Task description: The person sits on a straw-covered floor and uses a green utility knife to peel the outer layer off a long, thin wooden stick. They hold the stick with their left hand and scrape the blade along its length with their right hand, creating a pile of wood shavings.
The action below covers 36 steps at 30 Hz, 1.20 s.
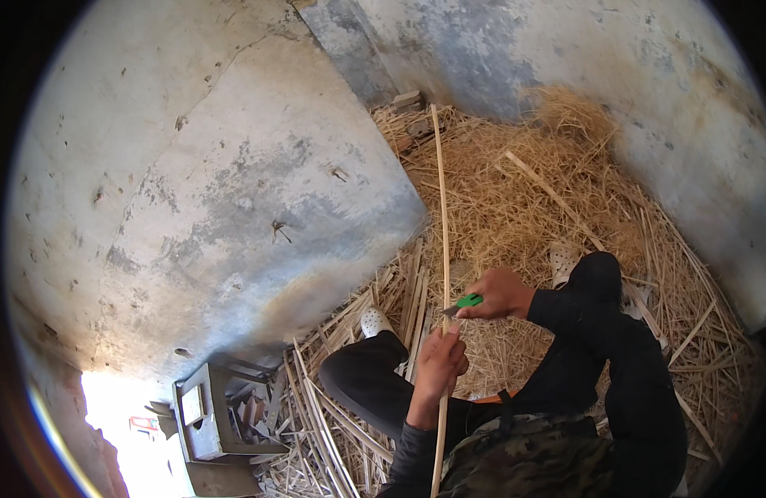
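A long, pale strip of split bamboo or wood (pixel 440 183) runs lengthwise in front of me, from the far straw down past my lap. My left hand (pixel 441 360) is closed around it near its middle. Just beyond that, my right hand (pixel 501 295) grips a green-handled knife (pixel 469 301). The knife's blade lies against the strip, right above my left thumb. My fingers hide part of the handle and of the strip.
A heap of straw-like shavings (pixel 516 199) covers the floor ahead. Many loose strips (pixel 317 415) lie to the left and right. A worn wall (pixel 275 183) stands close on the left. At lower left is a wooden stool (pixel 204 415). My legs and white clogs (pixel 376 322) flank the work.
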{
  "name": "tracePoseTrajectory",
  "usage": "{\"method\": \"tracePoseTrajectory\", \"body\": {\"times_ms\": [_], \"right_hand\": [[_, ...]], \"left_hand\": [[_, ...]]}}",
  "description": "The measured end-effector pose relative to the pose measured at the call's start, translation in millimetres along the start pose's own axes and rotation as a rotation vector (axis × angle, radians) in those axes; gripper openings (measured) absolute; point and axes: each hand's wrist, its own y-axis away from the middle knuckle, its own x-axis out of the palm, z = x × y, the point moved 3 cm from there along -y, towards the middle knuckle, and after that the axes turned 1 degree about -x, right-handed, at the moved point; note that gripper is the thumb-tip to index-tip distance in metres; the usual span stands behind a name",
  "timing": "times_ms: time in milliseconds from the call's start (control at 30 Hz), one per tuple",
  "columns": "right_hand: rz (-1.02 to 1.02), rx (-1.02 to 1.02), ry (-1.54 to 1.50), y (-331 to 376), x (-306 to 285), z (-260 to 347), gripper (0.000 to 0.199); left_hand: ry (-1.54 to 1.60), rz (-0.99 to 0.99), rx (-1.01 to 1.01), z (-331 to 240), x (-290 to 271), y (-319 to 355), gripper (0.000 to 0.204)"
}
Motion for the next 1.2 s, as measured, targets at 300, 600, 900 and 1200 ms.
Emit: {"method": "tracePoseTrajectory", "body": {"times_ms": [300,600,900,1200], "right_hand": [[-0.104,-0.059,0.143,-3,9,-5,0.073],[-0.170,-0.009,0.091,-4,-2,-9,0.080],[-0.076,0.202,0.132,-17,-14,-43,0.078],[-0.228,0.045,0.292,-22,-35,-58,0.078]], "left_hand": [[0.083,0.076,-0.032,5,-1,-2,0.023],[0.015,0.103,-0.026,5,2,12,0.024],[-0.184,0.094,0.016,9,7,13,0.021],[-0.349,0.069,-0.010,-1,16,41,0.022]]}}
